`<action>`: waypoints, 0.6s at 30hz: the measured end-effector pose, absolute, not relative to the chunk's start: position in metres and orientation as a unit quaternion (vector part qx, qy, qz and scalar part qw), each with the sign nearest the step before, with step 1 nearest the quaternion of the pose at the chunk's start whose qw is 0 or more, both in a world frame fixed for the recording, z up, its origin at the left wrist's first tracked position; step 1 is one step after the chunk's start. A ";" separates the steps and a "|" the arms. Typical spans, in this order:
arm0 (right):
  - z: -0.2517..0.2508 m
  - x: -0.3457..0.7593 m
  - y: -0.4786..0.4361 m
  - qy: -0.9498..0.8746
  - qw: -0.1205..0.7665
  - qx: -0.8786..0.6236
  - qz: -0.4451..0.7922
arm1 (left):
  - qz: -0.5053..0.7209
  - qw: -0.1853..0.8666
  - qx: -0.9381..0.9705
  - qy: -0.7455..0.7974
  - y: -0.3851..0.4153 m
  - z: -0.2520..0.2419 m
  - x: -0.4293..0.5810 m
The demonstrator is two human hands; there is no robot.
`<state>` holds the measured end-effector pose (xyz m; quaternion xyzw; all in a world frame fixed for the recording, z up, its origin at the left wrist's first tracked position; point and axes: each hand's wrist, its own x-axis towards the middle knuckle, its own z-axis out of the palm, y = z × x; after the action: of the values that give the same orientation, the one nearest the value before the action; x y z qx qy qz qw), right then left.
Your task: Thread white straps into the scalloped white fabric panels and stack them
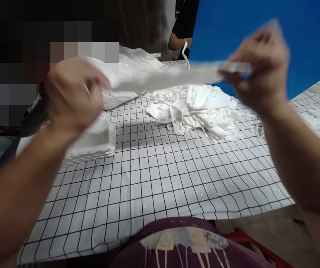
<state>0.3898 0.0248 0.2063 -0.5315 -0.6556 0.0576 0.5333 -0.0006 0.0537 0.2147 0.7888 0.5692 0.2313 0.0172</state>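
Observation:
My left hand (pixel 72 95) and my right hand (pixel 260 63) are raised above the table, each pinching one end of a white cloth piece (pixel 165 78) stretched flat between them. Both hands are blurred by motion, fingers closed on the cloth's ends. Under my left hand sits a neat stack of folded white pieces (pixel 93 143). A loose heap of white cloth (pixel 196 109) lies beyond the stretched piece, near the middle of the table.
The table wears a white cover with a black grid (pixel 160 178). A white plastic bag (pixel 137 59) lies at the back. Another person's hand (pixel 178 41) works at the far edge. A blue wall (pixel 260 22) stands behind, and a red object (pixel 246 238) sits low right.

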 end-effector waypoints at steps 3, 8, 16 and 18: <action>0.099 0.378 -0.046 -0.738 0.394 -0.542 0.080 | 0.221 -0.002 0.862 0.457 0.004 0.113 -0.013; -0.003 0.368 -0.138 -0.789 0.281 -0.523 0.159 | 0.203 0.049 0.884 0.418 -0.078 0.010 -0.037; 0.016 0.378 -0.178 -0.816 0.201 -0.491 0.230 | 0.216 0.139 0.908 0.331 -0.115 0.024 -0.064; 0.021 0.378 -0.171 -0.807 0.213 -0.503 0.224 | 0.244 0.145 0.908 0.309 -0.107 0.028 -0.044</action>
<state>0.3778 -0.1715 0.0212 -0.5032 -0.8071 0.2239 0.2125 -0.0442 -0.1065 0.0278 0.9078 0.3090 0.2437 0.1448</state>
